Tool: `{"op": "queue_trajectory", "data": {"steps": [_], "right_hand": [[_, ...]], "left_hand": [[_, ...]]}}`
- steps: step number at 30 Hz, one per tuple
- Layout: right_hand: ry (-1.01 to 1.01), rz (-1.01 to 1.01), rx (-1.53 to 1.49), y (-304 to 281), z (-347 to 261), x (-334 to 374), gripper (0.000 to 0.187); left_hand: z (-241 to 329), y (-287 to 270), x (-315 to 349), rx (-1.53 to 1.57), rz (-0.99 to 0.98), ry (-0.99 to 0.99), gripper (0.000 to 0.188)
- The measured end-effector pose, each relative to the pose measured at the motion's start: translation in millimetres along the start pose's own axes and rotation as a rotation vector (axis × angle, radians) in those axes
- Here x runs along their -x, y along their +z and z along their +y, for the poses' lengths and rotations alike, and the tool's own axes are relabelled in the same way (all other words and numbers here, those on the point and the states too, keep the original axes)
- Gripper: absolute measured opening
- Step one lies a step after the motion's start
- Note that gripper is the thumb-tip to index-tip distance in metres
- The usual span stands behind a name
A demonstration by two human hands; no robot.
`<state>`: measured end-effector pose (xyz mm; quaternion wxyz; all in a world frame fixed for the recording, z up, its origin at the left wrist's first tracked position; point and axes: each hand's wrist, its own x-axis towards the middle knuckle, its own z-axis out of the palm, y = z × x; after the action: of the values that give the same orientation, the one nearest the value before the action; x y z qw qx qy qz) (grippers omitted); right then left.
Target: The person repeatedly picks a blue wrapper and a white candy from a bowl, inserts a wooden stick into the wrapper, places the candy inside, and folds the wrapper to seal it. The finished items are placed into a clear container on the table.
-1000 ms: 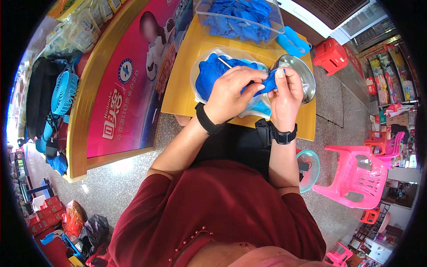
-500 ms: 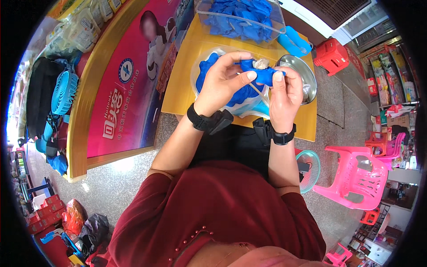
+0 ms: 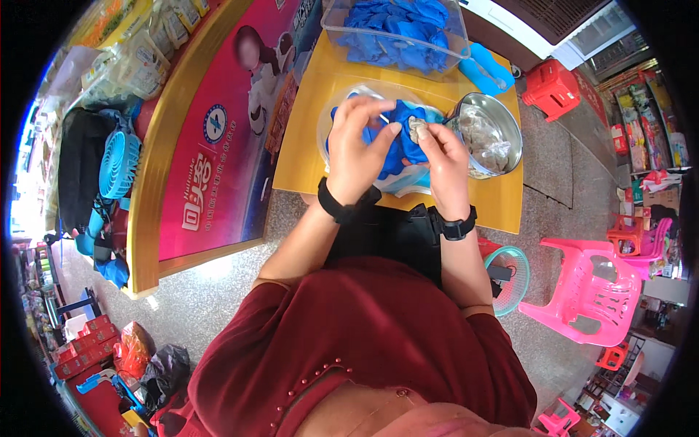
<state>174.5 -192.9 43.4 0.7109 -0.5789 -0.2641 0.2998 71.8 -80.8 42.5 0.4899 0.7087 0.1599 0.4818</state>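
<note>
While the left hand (image 3: 360, 149) grips the blue pieces (image 3: 400, 146) in a clear bag on the yellow table (image 3: 313, 138), the right hand (image 3: 440, 156) pinches a small greyish lump (image 3: 417, 129) (beside the steel bowl (image 3: 488, 135)).

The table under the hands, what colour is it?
Yellow table, seen clearly in the head view around both hands.

A dark red top (image 3: 364, 342) with sleeves ending above the elbows is worn, and a row of small beads is seen along its neckline. Both forearms are left bare. A black band (image 3: 341, 207) is worn on the left wrist, and a black watch (image 3: 455, 224) on the right wrist.
</note>
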Motion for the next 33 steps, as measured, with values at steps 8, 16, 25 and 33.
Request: {"op": "queue_trajectory", "data": {"steps": [8, 16, 25, 33], "right_hand": [[-0.017, 0.031, 0.044, 3, 14, -12, 0.015], [0.006, -0.030, -0.011, 5, 17, -25, 0.015], [0.013, 0.014, 0.035, 5, 22, -41, 0.015], [-0.187, -0.020, 0.220, 9, 15, -43, 0.017]], "left_hand": [[-16, 2, 3, 0.142, -0.028, -0.377, 0.024], [-27, -1, -14, 0.233, -0.082, -0.569, 0.022], [-33, -2, -20, 0.529, -0.158, -0.651, 0.020], [-33, 0, -16, 0.581, -0.079, -0.589, 0.026]]}}
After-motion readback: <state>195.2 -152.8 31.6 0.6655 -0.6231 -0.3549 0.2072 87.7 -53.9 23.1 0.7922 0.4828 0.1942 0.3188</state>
